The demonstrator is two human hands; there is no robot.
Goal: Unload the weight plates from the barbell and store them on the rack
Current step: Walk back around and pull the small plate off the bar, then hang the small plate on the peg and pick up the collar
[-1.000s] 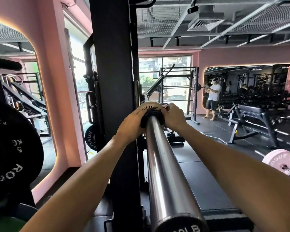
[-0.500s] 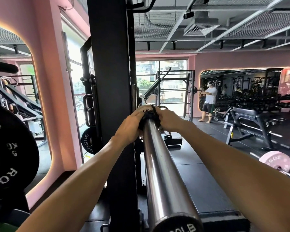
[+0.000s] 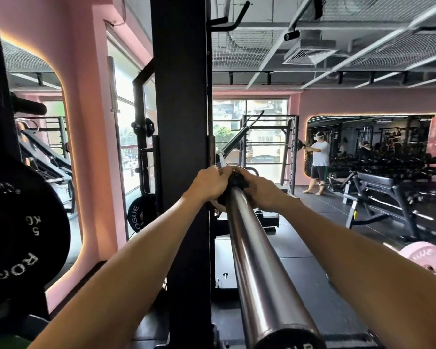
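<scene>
A chrome barbell sleeve (image 3: pixel 257 260) runs away from me, beside the black rack upright (image 3: pixel 181 96). At its far end sits a black collar (image 3: pixel 237 181) against a small pale weight plate, of which only a bit of rim (image 3: pixel 216 204) shows. My left hand (image 3: pixel 207 183) wraps the collar from the left, fingers over the plate's top. My right hand (image 3: pixel 262 190) grips it from the right. Both arms are stretched out along the bar.
A black 5 kg plate (image 3: pixel 23 222) hangs on a storage peg at the near left, and another black plate (image 3: pixel 136 215) sits low behind the upright. A pink plate (image 3: pixel 425 260) lies at the right, past it a bench (image 3: pixel 388 187). A person (image 3: pixel 319 159) stands far off.
Both hands have closed in tighter over the collar, and the pale plate's face, visible a second ago, is mostly covered. The view has tilted up slightly.
</scene>
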